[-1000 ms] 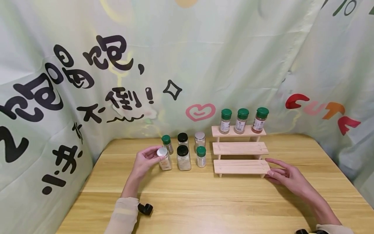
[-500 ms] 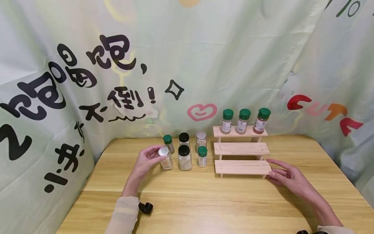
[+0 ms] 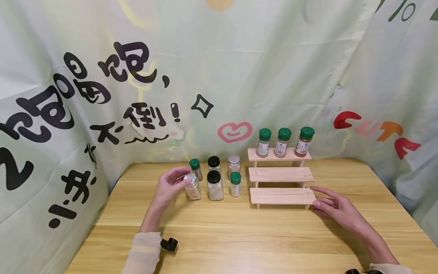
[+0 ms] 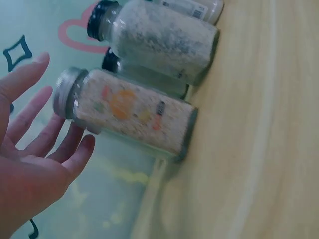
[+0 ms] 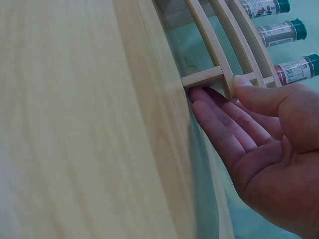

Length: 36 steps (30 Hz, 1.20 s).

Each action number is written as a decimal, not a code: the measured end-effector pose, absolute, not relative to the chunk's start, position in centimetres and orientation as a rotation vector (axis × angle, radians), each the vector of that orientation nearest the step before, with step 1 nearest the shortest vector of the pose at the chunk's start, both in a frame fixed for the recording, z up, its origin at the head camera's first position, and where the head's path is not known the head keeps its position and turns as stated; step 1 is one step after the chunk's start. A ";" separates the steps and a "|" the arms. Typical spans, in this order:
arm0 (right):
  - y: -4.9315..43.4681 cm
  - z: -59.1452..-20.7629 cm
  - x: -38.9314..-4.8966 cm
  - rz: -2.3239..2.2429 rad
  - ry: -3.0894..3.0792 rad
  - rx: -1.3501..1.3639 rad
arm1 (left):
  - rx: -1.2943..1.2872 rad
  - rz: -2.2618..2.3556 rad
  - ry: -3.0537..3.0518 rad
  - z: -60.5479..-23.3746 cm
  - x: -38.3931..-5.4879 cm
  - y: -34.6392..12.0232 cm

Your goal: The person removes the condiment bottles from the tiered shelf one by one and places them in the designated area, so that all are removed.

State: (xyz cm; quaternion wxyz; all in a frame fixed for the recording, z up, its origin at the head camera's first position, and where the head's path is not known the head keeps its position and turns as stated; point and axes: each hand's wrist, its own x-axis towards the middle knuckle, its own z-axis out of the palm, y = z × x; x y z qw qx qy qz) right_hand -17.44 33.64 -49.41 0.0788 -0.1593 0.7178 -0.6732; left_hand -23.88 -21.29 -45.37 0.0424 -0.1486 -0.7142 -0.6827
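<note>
My left hand (image 3: 169, 187) is around the neck of a square glass jar with a silver lid (image 3: 193, 190), which stands upright on the table. In the left wrist view the thumb is off the silver lid, and the loosely bent fingers lie behind it. My right hand (image 3: 338, 207) holds the right end of a three-tier wooden rack (image 3: 281, 196), its thumb at the lowest shelf's edge and its fingers by the leg. Three green-capped spice bottles (image 3: 281, 144) stand on the top tier; the two lower tiers are bare.
Beside the silver-lidded jar stand a black-lidded jar (image 3: 215, 188) and a small green-capped bottle (image 3: 235, 186). Behind them are another green-capped bottle (image 3: 195, 167), a black-lidded jar (image 3: 214, 163) and a pale-lidded jar (image 3: 234, 164). A printed curtain (image 3: 291, 76) hangs behind the table.
The left thumb has risen slightly at the silver lid, while that jar stays in place. My right hand and the rack have not moved; the head view shifts a little.
</note>
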 end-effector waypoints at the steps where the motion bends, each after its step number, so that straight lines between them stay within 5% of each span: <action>1: 33.6 -49.4 -17.5 -2.010 2.155 -0.480 | -0.458 -2.069 -2.172 -45.1 -23.8 -21.2; 36: 33.3 -49.0 -17.2 -1.956 2.237 -0.380 | -0.700 -2.063 -1.984 -40.9 -23.2 -12.3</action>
